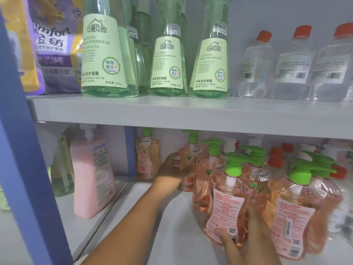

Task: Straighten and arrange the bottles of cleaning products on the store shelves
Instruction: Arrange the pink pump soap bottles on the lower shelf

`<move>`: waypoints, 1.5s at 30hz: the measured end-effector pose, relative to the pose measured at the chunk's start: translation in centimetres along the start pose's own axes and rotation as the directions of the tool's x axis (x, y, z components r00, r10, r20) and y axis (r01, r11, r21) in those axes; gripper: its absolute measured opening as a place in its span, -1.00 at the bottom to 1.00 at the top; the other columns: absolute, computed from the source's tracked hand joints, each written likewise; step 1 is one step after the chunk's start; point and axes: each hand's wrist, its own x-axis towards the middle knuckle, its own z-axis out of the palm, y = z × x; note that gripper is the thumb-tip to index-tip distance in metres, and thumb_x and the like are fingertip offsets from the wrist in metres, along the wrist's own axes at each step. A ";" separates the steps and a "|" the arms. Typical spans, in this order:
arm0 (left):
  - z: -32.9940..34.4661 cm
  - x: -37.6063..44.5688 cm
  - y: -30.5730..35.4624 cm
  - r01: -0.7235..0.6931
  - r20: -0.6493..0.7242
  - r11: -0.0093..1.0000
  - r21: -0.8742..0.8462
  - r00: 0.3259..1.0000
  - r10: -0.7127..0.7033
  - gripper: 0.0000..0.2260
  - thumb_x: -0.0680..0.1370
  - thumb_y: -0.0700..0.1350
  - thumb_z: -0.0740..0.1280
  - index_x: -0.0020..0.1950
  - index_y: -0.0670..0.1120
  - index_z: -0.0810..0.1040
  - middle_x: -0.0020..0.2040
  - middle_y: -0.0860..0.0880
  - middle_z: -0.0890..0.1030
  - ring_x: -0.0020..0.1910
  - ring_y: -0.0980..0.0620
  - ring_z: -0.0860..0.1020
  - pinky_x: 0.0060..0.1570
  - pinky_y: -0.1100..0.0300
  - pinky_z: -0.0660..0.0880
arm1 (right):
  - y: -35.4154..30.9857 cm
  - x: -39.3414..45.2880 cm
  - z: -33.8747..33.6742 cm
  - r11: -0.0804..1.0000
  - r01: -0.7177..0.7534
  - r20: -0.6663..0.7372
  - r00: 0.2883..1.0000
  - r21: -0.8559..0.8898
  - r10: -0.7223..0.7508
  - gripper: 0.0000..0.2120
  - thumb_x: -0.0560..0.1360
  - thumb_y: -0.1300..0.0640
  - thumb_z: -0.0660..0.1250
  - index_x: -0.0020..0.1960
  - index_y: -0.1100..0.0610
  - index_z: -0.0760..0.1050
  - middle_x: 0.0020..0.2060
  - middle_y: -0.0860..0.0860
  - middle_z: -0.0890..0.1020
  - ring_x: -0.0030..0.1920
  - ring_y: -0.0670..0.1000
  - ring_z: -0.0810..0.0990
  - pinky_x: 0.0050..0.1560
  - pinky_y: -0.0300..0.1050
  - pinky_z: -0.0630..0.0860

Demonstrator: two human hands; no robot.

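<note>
Right hand [246,234] is wrapped round the base of the front peach pump bottle [227,205] near the lower shelf's [172,226] front edge, back label facing out, so prob about to spin it round imo. Left hand [172,169] reaches further in w/ fingers curled on a rear peach pump bottle [188,159], likely steadying the row. Up top, the green laundry bottles [168,60] already sit along the upper shelf's [172,111] front edge.

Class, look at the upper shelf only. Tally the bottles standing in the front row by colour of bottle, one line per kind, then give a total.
Green laundry bottles, front row: 3
Clear bottles with red caps: 3
Total: 6
More green bottles stand behind the front row, too hidden to count.
</note>
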 end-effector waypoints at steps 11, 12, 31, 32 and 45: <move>-3.5 1.2 -1.3 -0.054 -0.048 0.930 0.363 0.996 0.076 -0.66 0.67 0.15 0.24 0.40 0.08 0.47 0.25 0.01 0.61 0.16 -0.02 0.61 0.21 -0.05 0.57 | 0.2 0.8 0.3 1.000 0.013 0.066 0.998 -0.009 -0.012 0.23 0.33 -0.07 0.64 0.66 -0.12 -0.19 0.48 -0.02 0.46 0.41 0.05 0.50 0.40 -0.13 0.41; -3.4 1.0 -1.2 -0.050 -0.051 0.871 0.489 0.995 0.086 -0.64 0.66 0.21 0.20 0.39 0.09 0.46 0.22 0.00 0.60 0.12 -0.03 0.61 0.16 -0.02 0.58 | 0.4 0.9 0.3 1.000 0.016 0.066 0.998 -0.015 -0.015 0.23 0.34 -0.08 0.63 0.66 -0.12 -0.20 0.49 -0.02 0.45 0.42 0.05 0.50 0.31 -0.25 0.44; -4.0 -0.4 -0.7 0.040 -0.310 0.833 0.552 0.937 0.161 -0.83 0.65 0.00 0.25 -0.09 -0.04 0.47 -0.15 -0.08 0.56 -0.17 -0.11 0.54 -0.23 0.15 0.34 | 0.1 0.2 0.1 0.999 0.020 0.074 0.997 -0.028 -0.018 0.16 0.37 -0.06 0.60 0.66 -0.16 -0.16 0.51 -0.06 0.40 0.46 0.02 0.42 0.48 0.01 0.34; -3.3 -0.6 -0.5 -0.005 -0.253 0.807 0.590 0.949 0.191 -0.78 0.63 0.13 0.26 -0.07 0.01 0.46 -0.14 -0.03 0.57 -0.20 -0.04 0.52 -0.25 0.15 0.35 | -0.1 0.2 0.1 0.999 0.036 0.065 0.997 -0.025 -0.034 0.21 0.39 -0.06 0.60 0.61 -0.23 -0.30 0.52 -0.07 0.37 0.47 0.01 0.41 0.49 -0.03 0.33; -0.8 -1.0 0.3 -0.054 -0.080 0.902 0.428 0.992 0.098 -0.78 0.59 0.07 0.36 0.16 -0.02 0.52 -0.04 -0.01 0.65 -0.12 -0.06 0.64 -0.22 0.27 0.50 | -0.1 -0.1 0.1 0.998 0.052 0.051 0.997 -0.028 -0.051 0.20 0.45 -0.05 0.54 0.56 -0.31 -0.43 0.55 -0.19 0.30 0.51 -0.06 0.35 0.48 -0.13 0.31</move>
